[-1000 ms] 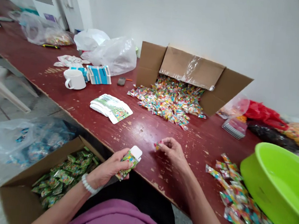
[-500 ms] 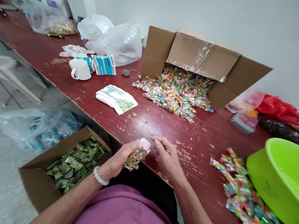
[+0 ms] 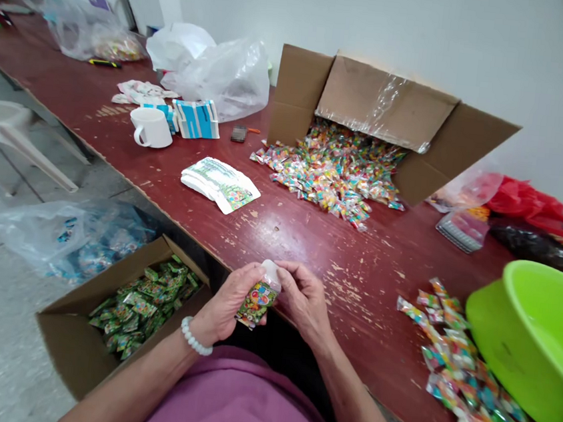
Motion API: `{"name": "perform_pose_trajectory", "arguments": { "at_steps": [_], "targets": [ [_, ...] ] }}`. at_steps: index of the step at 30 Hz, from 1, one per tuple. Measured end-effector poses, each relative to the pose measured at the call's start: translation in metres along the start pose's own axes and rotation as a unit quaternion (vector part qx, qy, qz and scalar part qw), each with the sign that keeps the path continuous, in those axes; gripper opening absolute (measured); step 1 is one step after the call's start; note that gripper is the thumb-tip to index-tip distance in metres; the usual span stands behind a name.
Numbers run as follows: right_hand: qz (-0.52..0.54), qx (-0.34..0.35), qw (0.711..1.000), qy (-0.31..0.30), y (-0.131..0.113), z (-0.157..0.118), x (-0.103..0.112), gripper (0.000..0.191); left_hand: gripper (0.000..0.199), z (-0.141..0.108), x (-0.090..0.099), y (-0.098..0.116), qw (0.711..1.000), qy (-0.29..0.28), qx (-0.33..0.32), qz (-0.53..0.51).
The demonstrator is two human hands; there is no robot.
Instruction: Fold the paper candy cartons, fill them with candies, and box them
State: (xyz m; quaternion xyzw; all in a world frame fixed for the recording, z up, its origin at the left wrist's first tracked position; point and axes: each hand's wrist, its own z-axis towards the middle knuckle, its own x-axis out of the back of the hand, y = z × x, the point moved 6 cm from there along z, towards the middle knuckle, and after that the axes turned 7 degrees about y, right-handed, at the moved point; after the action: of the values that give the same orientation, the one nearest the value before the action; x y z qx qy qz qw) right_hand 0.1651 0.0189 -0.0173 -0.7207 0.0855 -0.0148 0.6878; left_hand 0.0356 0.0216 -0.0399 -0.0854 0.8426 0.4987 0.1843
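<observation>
A small printed candy box point(image 3: 257, 300), green with bright colours and a white flap at its top end, is gripped in my left hand point(image 3: 227, 303). My right hand point(image 3: 305, 299) has come up against the same box, thumb and fingers closed on the edge of the white flap. Beyond my hands a stack of flat printed cartons point(image 3: 220, 185) lies on the red table point(image 3: 279, 234). Small wrapped candies point(image 3: 336, 173) spill out of a cardboard box point(image 3: 388, 101) lying on its side at the back.
Below the table edge on the left stands an open carton point(image 3: 64, 342) full of green packets, beside a bag of blue packets point(image 3: 101, 246). At right are a green basin point(image 3: 504, 335) and loose candies point(image 3: 461, 364). A white mug point(image 3: 153, 129) stands farther back.
My right hand has moved left to the candy box and closed on its flap. My left hand keeps its hold, with the box tilted a little more upright.
</observation>
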Motion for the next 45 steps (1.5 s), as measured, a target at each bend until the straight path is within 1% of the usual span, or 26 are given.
{"name": "perform_pose_trajectory", "arguments": {
  "at_steps": [3, 5, 8, 11, 14, 16, 17, 19, 20, 21, 23, 24, 26, 27, 28, 29, 31, 33, 34, 35, 36, 39, 41, 42, 43, 45],
  "targets": [
    [0.057, -0.052, 0.997, -0.012, 0.004, 0.003, 0.001, 0.039, 0.041, 0.001, 0.002, -0.001, 1.000, -0.001, 0.006, 0.003],
    [0.076, -0.089, 0.993, -0.025, 0.006, 0.004, 0.001, 0.044, 0.040, 0.000, 0.002, 0.000, 1.000, -0.001, 0.001, 0.015],
    [0.057, -0.132, 0.988, -0.055, 0.009, 0.004, -0.001, 0.036, 0.037, -0.003, 0.000, 0.001, 0.999, -0.011, -0.012, 0.044],
    [0.044, -0.145, 0.987, -0.060, 0.011, 0.004, 0.000, 0.031, 0.036, -0.005, -0.003, 0.004, 0.997, -0.018, -0.021, 0.070],
    [0.076, -0.144, 0.986, -0.038, 0.014, 0.005, 0.002, 0.034, 0.036, -0.006, -0.003, 0.006, 0.998, -0.015, -0.018, 0.058],
    [0.092, -0.115, 0.989, -0.006, 0.016, 0.005, 0.003, 0.036, 0.037, -0.005, -0.003, 0.006, 0.999, -0.015, -0.009, 0.035],
    [0.094, -0.087, 0.992, 0.017, 0.016, 0.006, 0.005, 0.037, 0.038, -0.004, -0.002, 0.005, 1.000, -0.013, -0.005, 0.022],
    [0.076, -0.006, 0.995, 0.070, 0.013, 0.004, 0.009, 0.039, 0.039, -0.003, -0.002, 0.004, 1.000, -0.008, 0.003, -0.008],
    [0.054, 0.042, 0.993, 0.095, 0.011, 0.002, 0.011, 0.037, 0.039, -0.002, -0.001, 0.003, 1.000, -0.006, 0.010, -0.025],
    [0.021, 0.090, 0.990, 0.110, 0.007, 0.000, 0.013, 0.031, 0.038, -0.001, -0.001, 0.002, 0.999, -0.002, 0.018, -0.041],
    [-0.063, 0.172, 0.978, 0.104, -0.001, -0.006, 0.011, 0.010, 0.035, 0.000, -0.001, -0.001, 0.997, 0.006, 0.039, -0.071],
    [-0.100, 0.205, 0.970, 0.088, -0.005, -0.009, 0.009, 0.004, 0.033, 0.000, -0.001, -0.002, 0.995, 0.012, 0.050, -0.083],
    [-0.148, 0.238, 0.959, 0.050, -0.010, -0.012, 0.005, 0.009, 0.029, 0.001, 0.000, -0.004, 0.993, 0.027, 0.067, -0.098],
    [-0.155, 0.236, 0.959, 0.038, -0.010, -0.012, 0.004, 0.010, 0.028, 0.001, 0.001, -0.005, 0.992, 0.033, 0.068, -0.100],
    [-0.150, 0.220, 0.964, 0.027, -0.009, -0.011, 0.004, 0.011, 0.028, 0.001, 0.001, -0.005, 0.992, 0.035, 0.065, -0.098],
    [-0.132, 0.187, 0.973, 0.018, -0.006, -0.009, 0.004, 0.012, 0.029, 0.001, 0.001, -0.005, 0.993, 0.033, 0.059, -0.094],
    [-0.060, 0.087, 0.994, 0.009, 0.005, -0.002, 0.004, 0.017, 0.031, 0.001, 0.000, -0.005, 0.995, 0.024, 0.043, -0.081],
    [0.025, -0.001, 1.000, 0.013, 0.016, 0.002, 0.003, 0.024, 0.031, 0.000, 0.001, -0.004, 0.997, 0.017, 0.033, -0.071],
    [0.055, -0.024, 0.998, 0.014, 0.019, 0.003, 0.003, 0.030, 0.030, 0.000, 0.001, -0.004, 0.997, 0.016, 0.030, -0.067],
    [0.068, -0.031, 0.997, 0.009, 0.020, 0.004, 0.003, 0.035, 0.030, 0.000, 0.002, -0.003, 0.997, 0.013, 0.031, -0.067],
    [0.063, -0.023, 0.998, -0.004, 0.018, 0.005, 0.002, 0.036, 0.031, 0.000, 0.002, -0.003, 0.997, 0.006, 0.036, -0.070],
    [-0.038, 0.058, 0.996, -0.054, 0.005, 0.003, 0.002, 0.018, 0.041, -0.001, 0.001, -0.003, 0.993, -0.022, 0.080, -0.085],
    [-0.100, 0.102, 0.986, -0.080, -0.003, 0.000, 0.002, 0.015, 0.045, -0.001, 0.001, -0.005, 0.991, -0.027, 0.102, -0.085],
    [-0.109, 0.102, 0.985, -0.086, -0.005, 0.000, 0.002, 0.016, 0.046, -0.001, 0.001, -0.004, 0.991, -0.025, 0.102, -0.080],
    [-0.105, 0.086, 0.987, -0.089, -0.004, 0.000, 0.002, 0.017, 0.047, 0.000, 0.001, -0.004, 0.992, -0.021, 0.098, -0.072],
    [-0.071, 0.030, 0.994, -0.084, 0.000, 0.002, 0.002, 0.022, 0.049, 0.001, 0.001, -0.004, 0.996, -0.010, 0.080, -0.044]
  ]
}}
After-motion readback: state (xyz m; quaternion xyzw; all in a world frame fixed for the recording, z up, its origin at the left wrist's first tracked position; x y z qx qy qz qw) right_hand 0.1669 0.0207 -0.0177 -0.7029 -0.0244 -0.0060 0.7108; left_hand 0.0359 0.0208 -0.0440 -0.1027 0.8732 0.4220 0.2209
